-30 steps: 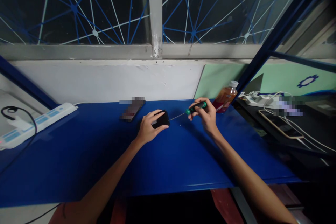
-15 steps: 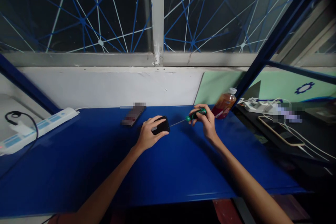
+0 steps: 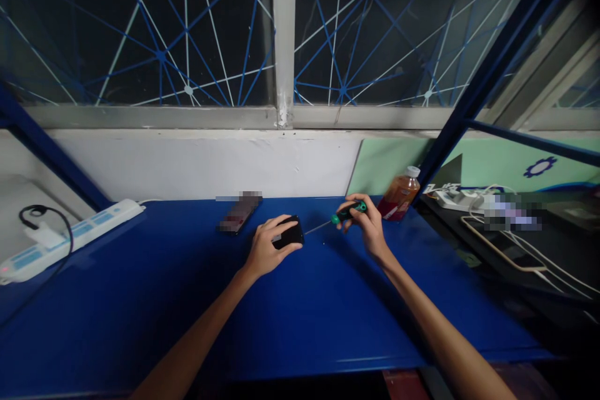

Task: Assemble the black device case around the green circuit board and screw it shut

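Observation:
My left hand (image 3: 272, 244) is closed around a small black box-shaped device (image 3: 289, 232), its fingers over the top and its thumb along the near side. To the right, my right hand (image 3: 363, 220) grips a screwdriver (image 3: 345, 212) by its green and black handle. The thin shaft points left, and its tip is at the right-hand face of the device; whether it sits in a screw is too small to tell. A tiny bright speck (image 3: 323, 243) lies on the blue table (image 3: 300, 312) below the shaft.
A dark phone-like slab (image 3: 240, 212), partly blurred, lies behind my left hand. A drink bottle (image 3: 400, 194) stands just beyond my right hand. At the left is a white power strip (image 3: 75, 240) with a black cable. A phone (image 3: 504, 244) and white cables lie on the right-hand dark surface.
The whole view has shifted, so everything sits slightly lower in the picture. Both hands keep their grips, and the screwdriver tip stays at the device; the right-hand fingers have shifted slightly on the handle.

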Demonstrator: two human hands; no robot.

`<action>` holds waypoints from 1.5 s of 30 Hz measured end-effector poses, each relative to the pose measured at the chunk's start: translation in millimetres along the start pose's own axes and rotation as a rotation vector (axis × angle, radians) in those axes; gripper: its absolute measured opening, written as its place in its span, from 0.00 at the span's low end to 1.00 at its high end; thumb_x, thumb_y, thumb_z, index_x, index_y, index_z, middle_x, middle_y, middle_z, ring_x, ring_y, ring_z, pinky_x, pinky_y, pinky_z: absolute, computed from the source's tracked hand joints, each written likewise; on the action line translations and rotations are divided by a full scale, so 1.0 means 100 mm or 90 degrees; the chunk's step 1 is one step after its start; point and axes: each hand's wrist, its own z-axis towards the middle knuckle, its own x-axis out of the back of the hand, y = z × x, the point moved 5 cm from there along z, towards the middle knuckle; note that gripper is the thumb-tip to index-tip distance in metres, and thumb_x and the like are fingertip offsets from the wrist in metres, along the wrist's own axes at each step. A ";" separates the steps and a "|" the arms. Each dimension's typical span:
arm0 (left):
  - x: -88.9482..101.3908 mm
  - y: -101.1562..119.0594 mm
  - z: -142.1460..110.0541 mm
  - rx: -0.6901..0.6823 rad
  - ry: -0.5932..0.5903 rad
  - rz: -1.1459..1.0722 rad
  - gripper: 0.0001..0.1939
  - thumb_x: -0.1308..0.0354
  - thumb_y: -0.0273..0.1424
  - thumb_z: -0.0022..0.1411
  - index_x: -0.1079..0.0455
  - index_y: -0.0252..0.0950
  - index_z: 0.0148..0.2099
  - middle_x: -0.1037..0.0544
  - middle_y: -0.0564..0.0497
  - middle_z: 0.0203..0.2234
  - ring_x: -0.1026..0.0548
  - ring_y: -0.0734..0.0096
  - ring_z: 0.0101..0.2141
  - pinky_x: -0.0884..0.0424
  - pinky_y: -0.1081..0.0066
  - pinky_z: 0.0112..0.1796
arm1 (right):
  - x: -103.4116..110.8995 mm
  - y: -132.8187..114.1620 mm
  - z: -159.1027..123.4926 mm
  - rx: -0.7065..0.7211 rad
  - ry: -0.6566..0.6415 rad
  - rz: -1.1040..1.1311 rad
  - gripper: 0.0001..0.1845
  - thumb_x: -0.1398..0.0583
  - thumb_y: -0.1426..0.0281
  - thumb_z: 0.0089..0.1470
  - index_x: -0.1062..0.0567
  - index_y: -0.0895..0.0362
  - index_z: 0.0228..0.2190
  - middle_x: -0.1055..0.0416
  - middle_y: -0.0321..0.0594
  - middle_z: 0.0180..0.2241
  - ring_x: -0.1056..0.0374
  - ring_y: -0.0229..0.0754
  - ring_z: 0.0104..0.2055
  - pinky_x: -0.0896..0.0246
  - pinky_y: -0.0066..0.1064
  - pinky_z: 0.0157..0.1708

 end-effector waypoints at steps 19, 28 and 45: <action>-0.01 -0.01 0.00 0.024 -0.004 -0.030 0.21 0.35 0.42 0.55 0.27 0.45 0.51 0.27 0.48 0.53 0.29 0.54 0.53 0.34 0.49 0.53 | 0.00 0.05 0.00 -0.010 0.004 0.057 0.10 0.41 0.66 0.53 0.36 0.53 0.37 0.26 0.37 0.31 0.29 0.40 0.20 0.37 0.29 0.15; 0.02 0.04 0.01 0.028 -0.025 -0.016 0.21 0.35 0.41 0.55 0.28 0.46 0.51 0.27 0.48 0.53 0.29 0.54 0.52 0.33 0.49 0.52 | 0.02 0.00 -0.04 0.011 0.105 -0.101 0.11 0.37 0.64 0.53 0.30 0.55 0.37 0.35 0.28 0.16 0.35 0.36 0.12 0.41 0.26 0.13; 0.05 -0.06 -0.01 0.025 -0.014 -0.002 0.21 0.35 0.41 0.55 0.28 0.46 0.52 0.28 0.48 0.54 0.29 0.54 0.53 0.33 0.48 0.52 | -0.08 0.07 -0.06 -0.030 0.042 -0.021 0.16 0.40 0.60 0.56 0.34 0.53 0.43 0.28 0.33 0.24 0.30 0.40 0.18 0.34 0.30 0.16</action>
